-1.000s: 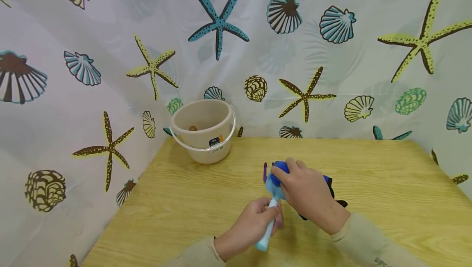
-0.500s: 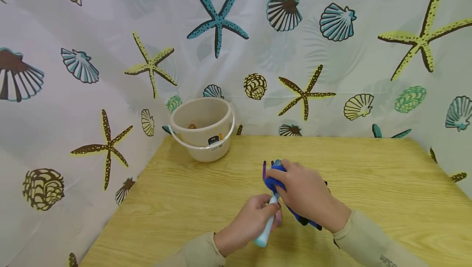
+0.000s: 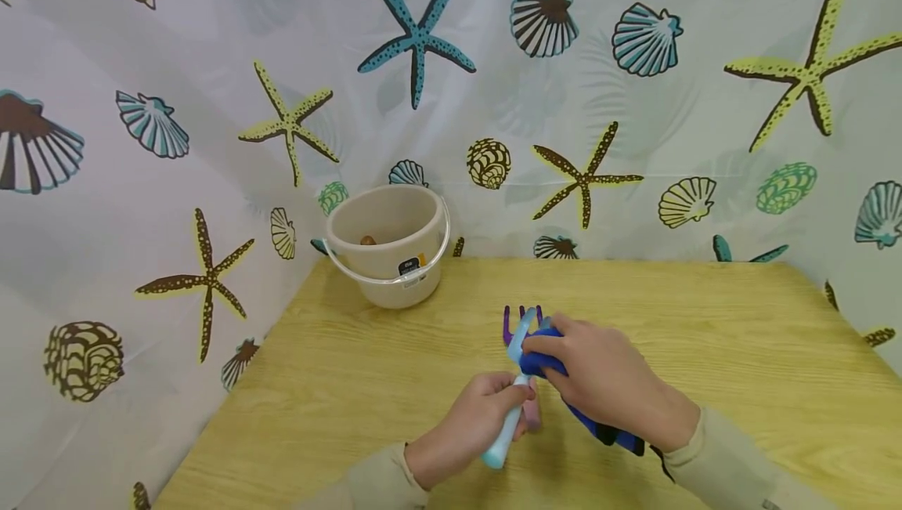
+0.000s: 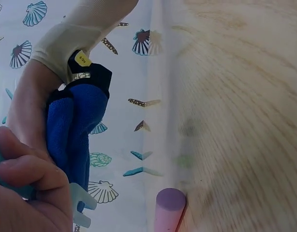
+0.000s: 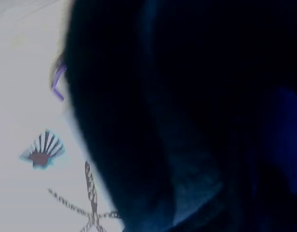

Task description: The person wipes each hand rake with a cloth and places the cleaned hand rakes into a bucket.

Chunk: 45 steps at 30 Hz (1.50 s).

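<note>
My left grip (image 3: 482, 410) grasps a pale-blue pronged hand tool (image 3: 504, 438) by its handle — my right grip (image 3: 602, 369) clutches blue, black-edged cloth (image 4: 85, 125) against the prongs — both over the yellow wood-grain table (image 3: 317, 373), near a pink-and-purple rake (image 3: 532, 410)

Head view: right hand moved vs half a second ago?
Yes. Judged against the bucket, the right hand has shifted a little to the right and slightly nearer the person.
</note>
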### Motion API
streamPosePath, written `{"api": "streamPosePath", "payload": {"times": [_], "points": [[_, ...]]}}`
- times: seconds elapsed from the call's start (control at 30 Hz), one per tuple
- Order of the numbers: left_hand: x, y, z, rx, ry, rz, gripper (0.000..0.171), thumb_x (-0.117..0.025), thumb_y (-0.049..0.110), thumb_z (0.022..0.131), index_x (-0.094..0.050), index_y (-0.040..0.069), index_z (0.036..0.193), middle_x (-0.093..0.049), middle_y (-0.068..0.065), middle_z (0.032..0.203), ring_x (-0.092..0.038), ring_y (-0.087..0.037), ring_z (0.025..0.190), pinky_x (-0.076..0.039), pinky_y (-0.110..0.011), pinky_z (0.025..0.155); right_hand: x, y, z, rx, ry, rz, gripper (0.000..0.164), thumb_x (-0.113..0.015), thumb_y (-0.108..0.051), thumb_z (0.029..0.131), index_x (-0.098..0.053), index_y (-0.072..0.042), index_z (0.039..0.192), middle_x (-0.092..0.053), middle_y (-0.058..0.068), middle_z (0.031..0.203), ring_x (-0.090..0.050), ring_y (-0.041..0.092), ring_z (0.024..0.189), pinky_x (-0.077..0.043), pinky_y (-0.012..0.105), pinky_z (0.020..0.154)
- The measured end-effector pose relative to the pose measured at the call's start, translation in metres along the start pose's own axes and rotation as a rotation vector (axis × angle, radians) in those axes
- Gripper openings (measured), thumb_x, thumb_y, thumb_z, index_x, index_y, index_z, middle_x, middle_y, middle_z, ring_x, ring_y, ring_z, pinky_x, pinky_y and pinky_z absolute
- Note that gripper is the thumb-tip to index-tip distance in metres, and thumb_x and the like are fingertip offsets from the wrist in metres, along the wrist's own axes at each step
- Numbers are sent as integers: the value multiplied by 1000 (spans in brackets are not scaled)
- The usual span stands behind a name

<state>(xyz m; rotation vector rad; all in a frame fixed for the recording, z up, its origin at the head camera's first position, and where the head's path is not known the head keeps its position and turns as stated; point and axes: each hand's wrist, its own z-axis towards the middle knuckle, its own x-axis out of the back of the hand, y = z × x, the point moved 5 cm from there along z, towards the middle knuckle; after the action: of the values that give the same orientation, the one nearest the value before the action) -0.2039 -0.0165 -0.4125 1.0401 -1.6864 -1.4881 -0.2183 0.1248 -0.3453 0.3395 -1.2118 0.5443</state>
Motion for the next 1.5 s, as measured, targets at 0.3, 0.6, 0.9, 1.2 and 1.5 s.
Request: {"api": "streamPosePath", "payload": {"times": [0.3, 0.6, 0.9, 1.2, 1.5], "points": [[-3, 1, 4, -14, -12, 27, 25, -48, 20, 105, -61, 3, 93, -53, -3, 63, -46, -12, 55, -40, -24, 55, -1, 9, -4, -84, -21, -33, 31, -79, -23, 85, -75, -25, 115, -64, 5, 95, -60, 14, 71, -54, 33, 57], [-1, 2, 8, -6, 1, -6, 24, -50, 20, 104, -62, 0, 100, -54, -3, 64, -47, -10, 55, -40, -22, 55, -1, 0, 0, -45, 81, 58, 30, -76, -20, 87, -73, -23, 117, -66, 8, 103, -67, 19, 81, -58, 36, 62], [7, -2, 7, 18, 24, -1, 21, -56, 22, 101, -59, 3, 93, -52, -1, 62, -42, -10, 52, -33, -21, 48, -4, 24, -15, -136, -38, 36, 32, -77, -22, 87, -73, -25, 119, -58, 1, 90, -46, 9, 62, -40, 24, 51], [28, 10, 11, -7, 138, 147, 34, -46, 18, 96, -67, -3, 112, -55, -3, 67, -50, -12, 57, -42, -24, 52, 23, 41, -23, -157, 92, 47, 30, -77, -25, 88, -72, -25, 118, -63, 4, 97, -55, 10, 68, -47, 28, 54], [43, 13, 17, -26, 165, 211, 24, -61, 19, 94, -59, 2, 111, -67, -10, 78, -56, -16, 64, -46, -27, 56, 34, 47, -16, -142, 143, 65, 31, -74, -25, 90, -71, -23, 121, -66, 8, 103, -63, 17, 76, -55, 37, 60]]}}
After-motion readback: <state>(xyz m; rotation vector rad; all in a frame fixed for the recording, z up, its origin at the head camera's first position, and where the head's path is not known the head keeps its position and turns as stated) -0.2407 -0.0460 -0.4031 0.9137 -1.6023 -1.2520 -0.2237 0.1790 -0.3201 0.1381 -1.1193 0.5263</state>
